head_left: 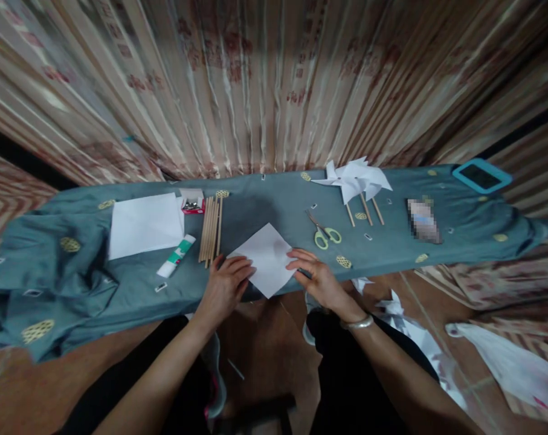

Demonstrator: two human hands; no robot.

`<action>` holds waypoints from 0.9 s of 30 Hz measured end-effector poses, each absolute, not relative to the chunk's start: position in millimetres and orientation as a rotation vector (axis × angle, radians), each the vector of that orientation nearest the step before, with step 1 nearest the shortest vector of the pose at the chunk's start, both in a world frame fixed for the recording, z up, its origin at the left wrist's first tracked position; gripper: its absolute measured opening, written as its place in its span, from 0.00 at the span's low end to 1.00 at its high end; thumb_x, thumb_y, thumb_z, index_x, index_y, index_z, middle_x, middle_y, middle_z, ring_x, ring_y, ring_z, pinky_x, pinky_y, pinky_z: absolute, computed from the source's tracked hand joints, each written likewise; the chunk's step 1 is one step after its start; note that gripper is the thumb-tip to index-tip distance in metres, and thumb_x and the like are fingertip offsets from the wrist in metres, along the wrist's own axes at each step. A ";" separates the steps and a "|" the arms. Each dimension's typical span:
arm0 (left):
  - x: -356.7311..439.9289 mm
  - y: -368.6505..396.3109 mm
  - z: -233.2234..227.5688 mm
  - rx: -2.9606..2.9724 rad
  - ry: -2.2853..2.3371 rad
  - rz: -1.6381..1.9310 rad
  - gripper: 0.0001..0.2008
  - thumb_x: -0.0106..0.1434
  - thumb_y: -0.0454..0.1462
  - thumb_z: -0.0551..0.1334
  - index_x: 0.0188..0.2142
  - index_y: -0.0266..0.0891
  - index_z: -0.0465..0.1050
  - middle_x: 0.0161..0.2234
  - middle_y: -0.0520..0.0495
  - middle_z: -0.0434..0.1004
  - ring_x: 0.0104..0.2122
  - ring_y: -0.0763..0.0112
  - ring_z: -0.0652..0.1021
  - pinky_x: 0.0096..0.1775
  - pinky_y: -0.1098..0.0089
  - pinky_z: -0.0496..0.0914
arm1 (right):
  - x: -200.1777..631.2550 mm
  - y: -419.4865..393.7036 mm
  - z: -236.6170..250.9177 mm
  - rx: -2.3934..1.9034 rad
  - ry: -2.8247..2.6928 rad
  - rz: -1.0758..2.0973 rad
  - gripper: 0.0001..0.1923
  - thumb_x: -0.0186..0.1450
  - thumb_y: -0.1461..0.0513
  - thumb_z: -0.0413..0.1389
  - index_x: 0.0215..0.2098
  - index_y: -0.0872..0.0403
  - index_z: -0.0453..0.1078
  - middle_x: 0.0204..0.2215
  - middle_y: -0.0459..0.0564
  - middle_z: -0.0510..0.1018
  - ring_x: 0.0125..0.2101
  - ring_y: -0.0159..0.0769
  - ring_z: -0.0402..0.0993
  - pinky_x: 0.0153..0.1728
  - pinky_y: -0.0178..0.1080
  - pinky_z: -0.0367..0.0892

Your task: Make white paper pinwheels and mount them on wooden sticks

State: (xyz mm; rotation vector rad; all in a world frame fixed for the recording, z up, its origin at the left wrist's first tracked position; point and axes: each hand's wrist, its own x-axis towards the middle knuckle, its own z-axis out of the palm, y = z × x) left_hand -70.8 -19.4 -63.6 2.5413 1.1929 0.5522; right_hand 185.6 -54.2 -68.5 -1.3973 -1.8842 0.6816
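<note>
Both hands (274,281) press paper square (268,258), corners pointing toward and away.

paper square (267,257) between both hands, sticks (211,229) left of it, scissors (324,232) right

My hands press a matt white paper square (268,258) onto soft teal cloth (255,208), beside pale smooth wooden sticks (211,229).
</note>
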 end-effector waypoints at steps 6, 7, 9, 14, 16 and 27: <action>-65.5 -12.2 -65.5 2.567 1.175 0.616 0.13 0.67 0.33 0.54 0.44 0.43 0.77 0.45 0.45 0.81 0.47 0.59 0.78 0.55 0.44 0.63 | 173.9 -58.9 -60.0 -1.433 -1.984 0.543 0.12 0.64 0.63 0.58 0.47 0.50 0.74 0.53 0.53 0.76 0.57 0.44 0.67 0.58 0.52 0.61; -65.1 -12.7 -64.8 2.569 1.171 0.627 0.14 0.67 0.34 0.53 0.45 0.43 0.76 0.44 0.45 0.82 0.46 0.60 0.79 0.54 0.45 0.63 | 172.4 -59.0 -58.7 -1.433 -1.971 0.552 0.12 0.65 0.62 0.57 0.47 0.49 0.74 0.52 0.53 0.77 0.56 0.43 0.69 0.57 0.51 0.62; -64.0 -14.9 -62.9 2.573 1.141 0.667 0.14 0.69 0.35 0.52 0.45 0.41 0.76 0.42 0.44 0.82 0.43 0.61 0.80 0.53 0.48 0.66 | 171.1 -58.6 -56.4 -1.447 -1.905 0.584 0.11 0.66 0.62 0.56 0.46 0.49 0.74 0.49 0.51 0.79 0.52 0.41 0.72 0.55 0.49 0.64; -59.0 -22.5 -58.6 2.558 1.095 0.762 0.15 0.70 0.39 0.52 0.45 0.38 0.76 0.38 0.43 0.82 0.38 0.63 0.81 0.44 0.60 0.74 | 171.5 -59.2 -54.6 -1.562 -1.698 0.663 0.11 0.67 0.59 0.54 0.46 0.49 0.75 0.43 0.50 0.81 0.47 0.40 0.75 0.52 0.44 0.67; -58.1 -25.3 -58.8 2.517 1.135 0.766 0.16 0.70 0.40 0.52 0.47 0.37 0.74 0.38 0.42 0.82 0.38 0.63 0.81 0.42 0.62 0.75 | 170.8 -59.9 -55.7 -1.619 -1.644 0.673 0.13 0.67 0.58 0.55 0.48 0.48 0.73 0.46 0.50 0.80 0.48 0.41 0.75 0.53 0.45 0.67; -67.5 -29.3 -65.9 2.365 1.232 0.804 0.27 0.69 0.37 0.54 0.65 0.40 0.51 0.57 0.35 0.70 0.53 0.59 0.75 0.51 0.57 0.73 | 166.1 -44.2 -61.8 -1.752 -1.538 0.644 0.18 0.65 0.55 0.55 0.51 0.51 0.72 0.47 0.53 0.81 0.47 0.46 0.77 0.50 0.47 0.70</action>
